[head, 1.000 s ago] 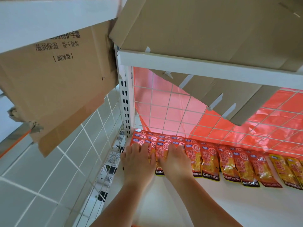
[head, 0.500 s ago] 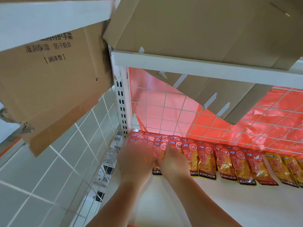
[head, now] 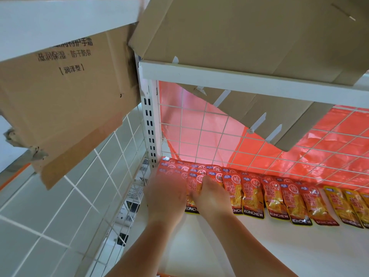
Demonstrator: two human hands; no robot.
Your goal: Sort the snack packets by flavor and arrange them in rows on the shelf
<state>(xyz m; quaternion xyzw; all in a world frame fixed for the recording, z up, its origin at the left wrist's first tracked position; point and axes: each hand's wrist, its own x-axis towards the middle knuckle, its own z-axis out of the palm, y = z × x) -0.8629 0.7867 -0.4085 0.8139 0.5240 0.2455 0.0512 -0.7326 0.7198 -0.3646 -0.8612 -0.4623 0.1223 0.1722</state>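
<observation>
A row of red and orange KONCHEW snack packets (head: 252, 196) lies flat along the back of the white shelf (head: 259, 248), against the wire grid. More yellow packets (head: 339, 204) continue the row at the right. My left hand (head: 165, 198) and my right hand (head: 211, 196) lie side by side on the leftmost overlapping packets (head: 191, 172), palms down. Both hands are blurred, and their fingertips hide part of the packets beneath.
A white wire grid back panel (head: 219, 136) with red plastic sheet behind it closes the shelf. Cardboard sheets (head: 249, 31) lie on the upper shelf and sag below it. A printed cardboard box (head: 65, 96) hangs at left beside a slotted white upright (head: 150, 124).
Both hands stayed on the leftmost packets and shifted slightly, turning blurred. The camera tilted a little, so the shelf sits lower and further left in view.
</observation>
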